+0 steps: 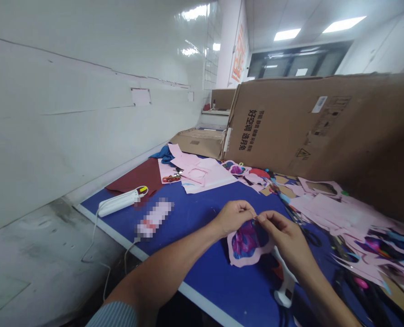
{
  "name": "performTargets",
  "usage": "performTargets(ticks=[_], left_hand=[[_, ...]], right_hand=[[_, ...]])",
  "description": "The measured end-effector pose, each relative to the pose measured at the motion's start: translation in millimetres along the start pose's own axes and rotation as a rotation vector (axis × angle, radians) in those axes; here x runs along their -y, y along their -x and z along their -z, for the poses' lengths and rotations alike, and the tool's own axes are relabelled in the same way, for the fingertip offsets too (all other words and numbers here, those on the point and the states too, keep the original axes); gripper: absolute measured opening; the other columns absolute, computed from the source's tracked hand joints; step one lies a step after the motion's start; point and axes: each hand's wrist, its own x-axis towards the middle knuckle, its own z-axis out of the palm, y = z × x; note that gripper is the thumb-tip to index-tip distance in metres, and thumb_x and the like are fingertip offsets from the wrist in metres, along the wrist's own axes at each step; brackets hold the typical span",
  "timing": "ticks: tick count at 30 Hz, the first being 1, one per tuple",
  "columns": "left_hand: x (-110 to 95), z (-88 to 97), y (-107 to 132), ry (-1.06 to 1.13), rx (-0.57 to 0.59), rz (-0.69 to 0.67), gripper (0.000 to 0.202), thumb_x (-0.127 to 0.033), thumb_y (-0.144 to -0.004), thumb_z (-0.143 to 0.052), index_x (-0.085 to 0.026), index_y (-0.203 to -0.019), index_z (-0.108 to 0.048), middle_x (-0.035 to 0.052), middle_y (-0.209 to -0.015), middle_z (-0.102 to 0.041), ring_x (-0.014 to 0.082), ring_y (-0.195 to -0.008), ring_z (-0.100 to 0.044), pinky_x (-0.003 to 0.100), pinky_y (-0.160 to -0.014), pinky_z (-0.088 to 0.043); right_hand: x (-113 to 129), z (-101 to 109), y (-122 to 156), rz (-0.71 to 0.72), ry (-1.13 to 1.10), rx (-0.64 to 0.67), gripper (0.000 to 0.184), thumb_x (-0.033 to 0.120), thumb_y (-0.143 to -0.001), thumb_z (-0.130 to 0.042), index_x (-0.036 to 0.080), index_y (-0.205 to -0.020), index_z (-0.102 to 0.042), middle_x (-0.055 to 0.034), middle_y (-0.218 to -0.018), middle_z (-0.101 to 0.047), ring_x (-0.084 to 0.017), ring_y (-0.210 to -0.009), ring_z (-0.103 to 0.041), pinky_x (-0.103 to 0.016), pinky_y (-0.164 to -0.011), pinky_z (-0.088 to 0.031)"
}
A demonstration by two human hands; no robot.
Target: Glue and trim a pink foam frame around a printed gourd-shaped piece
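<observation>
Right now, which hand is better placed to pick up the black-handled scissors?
Probably your right hand: it sits just beside the black-handled scissors, while your left hand is farther off, across the pink-backed printed cutout. Both pinch its edge, so the right must release first.

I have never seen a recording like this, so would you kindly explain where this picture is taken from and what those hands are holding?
This picture comes from a camera worn on a person's head, looking forward and down, so the arms reach in from the bottom. There is no machine here, only the person's own bare hands. The left hand and right hand hold the top edge of a cut pink piece with a purple and blue print. Beneath them is a blue table bearing pink cut sheets, black-handled scissors and a white tool. Behind stands large cardboard.
</observation>
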Motion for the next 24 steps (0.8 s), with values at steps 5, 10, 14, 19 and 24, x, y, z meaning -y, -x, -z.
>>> performTargets(ticks=[5, 10, 14, 19, 24], left_hand=[[-1.6, -1.6, 1.1, 0.02, -0.011, 0.015, 0.016, -0.032, -0.073, -0.076, -0.017, -0.074, -0.072, 0.0009, -0.073, -0.069, 0.0125, -0.069, -0.056, 0.028, -0.072, -0.041], [-2.0, -2.3, 0.6, 0.042, -0.028, 0.02, 0.019, -0.034, -0.071, -0.079, -0.017, -0.074, -0.072, 0.0015, -0.073, -0.069, 0.0127, -0.069, -0.057, 0.028, -0.071, -0.041], [-1.3, -1.8, 0.3, 0.031, -0.03, 0.013, 0.02, -0.035, -0.072, -0.079, -0.017, -0.075, -0.071, 0.0013, -0.073, -0.069, 0.0126, -0.069, -0.055, 0.028, -0.071, -0.041], [-1.2, -1.6, 0.9, 0.031, -0.029, 0.022, 0.026, -0.041, -0.073, -0.08, -0.017, -0.077, -0.069, -0.0002, -0.072, -0.065, 0.0119, -0.067, -0.051, 0.029, -0.071, -0.039], [-7.1, -1.7, 1.5, 0.043, -0.047, 0.016, 0.029, -0.043, -0.074, -0.081, -0.017, -0.076, -0.067, -0.0022, -0.071, -0.061, 0.0114, -0.067, -0.048, 0.028, -0.071, -0.037]], right_hand=[[-2.3, 1.6, -0.9, -0.004, -0.009, -0.015, 0.047, 0.068, -0.085, -0.079, 0.022, -0.083, -0.073, -0.0021, -0.074, -0.062, -0.018, -0.065, -0.05, -0.029, -0.056, -0.042], [-2.1, 1.5, -1.4, -0.005, -0.012, -0.042, 0.048, 0.069, -0.084, -0.079, 0.022, -0.082, -0.073, -0.0023, -0.074, -0.063, -0.018, -0.066, -0.051, -0.03, -0.058, -0.043], [-3.0, 1.3, -0.6, 0.005, -0.016, -0.039, 0.047, 0.068, -0.086, -0.078, 0.021, -0.082, -0.073, -0.0028, -0.076, -0.065, -0.019, -0.069, -0.053, -0.031, -0.061, -0.043], [-3.6, 1.5, -1.7, 0.003, -0.036, -0.051, 0.045, 0.066, -0.086, -0.08, 0.021, -0.083, -0.072, -0.0021, -0.076, -0.063, -0.019, -0.07, -0.052, -0.032, -0.063, -0.043], [2.3, 0.2, -2.4, 0.024, -0.036, -0.078, 0.044, 0.064, -0.087, -0.078, 0.021, -0.081, -0.072, -0.002, -0.075, -0.063, -0.02, -0.072, -0.052, -0.033, -0.067, -0.043]])
